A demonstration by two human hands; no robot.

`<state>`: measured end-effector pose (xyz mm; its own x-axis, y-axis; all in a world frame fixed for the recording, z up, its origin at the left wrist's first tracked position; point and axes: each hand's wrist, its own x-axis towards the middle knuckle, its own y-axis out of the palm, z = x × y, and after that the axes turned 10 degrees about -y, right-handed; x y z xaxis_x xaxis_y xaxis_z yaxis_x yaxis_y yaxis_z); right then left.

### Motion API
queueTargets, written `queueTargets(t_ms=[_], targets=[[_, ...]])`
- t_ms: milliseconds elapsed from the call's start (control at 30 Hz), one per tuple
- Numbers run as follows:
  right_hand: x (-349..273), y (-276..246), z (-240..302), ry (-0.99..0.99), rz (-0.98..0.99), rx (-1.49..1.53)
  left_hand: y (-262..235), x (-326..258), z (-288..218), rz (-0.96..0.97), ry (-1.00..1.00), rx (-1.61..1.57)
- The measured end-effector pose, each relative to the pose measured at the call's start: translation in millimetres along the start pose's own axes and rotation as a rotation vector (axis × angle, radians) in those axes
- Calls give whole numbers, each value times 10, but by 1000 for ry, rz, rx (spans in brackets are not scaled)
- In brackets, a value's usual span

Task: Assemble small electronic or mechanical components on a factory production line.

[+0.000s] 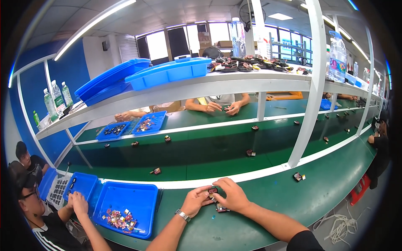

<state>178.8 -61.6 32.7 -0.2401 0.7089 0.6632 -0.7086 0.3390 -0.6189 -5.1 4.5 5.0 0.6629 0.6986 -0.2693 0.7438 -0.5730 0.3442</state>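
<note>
My left hand [196, 202], with a metal watch at its wrist, pinches a small black and red electronic part [213, 190] over the green bench. Across from it my right hand [231, 196] bends in, its fingers at the same part. Partly covered by the right hand, another small dark part [222, 208] lies on the bench just below. Left of my hands stands a blue tray [121, 195] with a pile of small red, white and yellowish pieces [120, 219] in it.
A white post [307, 96] rises beyond my right hand, by a loose part [299, 177]. Several small parts ride on the green belt [201, 159]. Overhead, a shelf [243, 85] bears blue trays and bottles. A co-worker's hands [78, 203] are at the left.
</note>
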Motion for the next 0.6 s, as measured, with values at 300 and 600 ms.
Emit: queueTargets(t_ms=[300,600], targets=[[-42,118,-69,-179,-24,-264,12,27,80,-12,24,-89],[-19,50,-115,-315,-10,-210,37,28,62,-55,48,-80]])
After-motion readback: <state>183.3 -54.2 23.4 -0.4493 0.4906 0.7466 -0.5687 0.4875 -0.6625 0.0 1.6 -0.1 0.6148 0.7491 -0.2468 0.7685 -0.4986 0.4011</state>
